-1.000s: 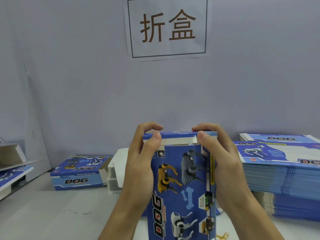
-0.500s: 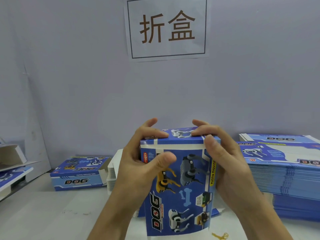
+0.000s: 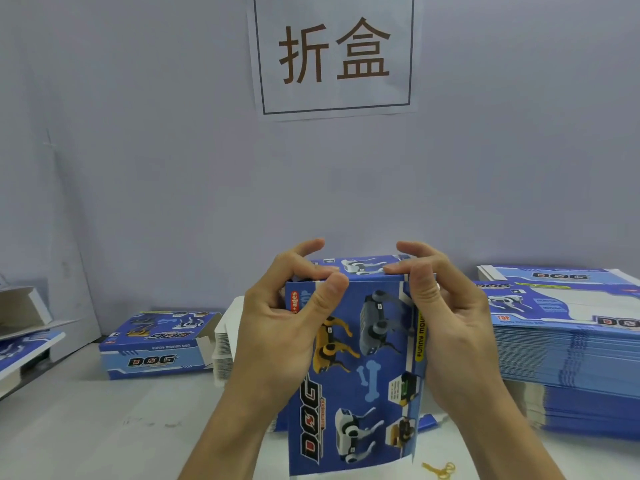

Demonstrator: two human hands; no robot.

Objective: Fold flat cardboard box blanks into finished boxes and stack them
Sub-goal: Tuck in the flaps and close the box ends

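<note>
- Box (image 3: 360, 362) upright between my hands.
- Left hand (image 3: 277, 327) grips its top-left corner, thumb in front.
- Right hand (image 3: 446, 327) grips the top-right corner.

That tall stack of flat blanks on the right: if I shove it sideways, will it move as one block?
Probably not. The blank stack is many loose thin sheets whose edges already sit uneven, so layers would likely shear and fan out. It looks heavy for its footprint. The glossy print suggests slippery sheets.
</note>
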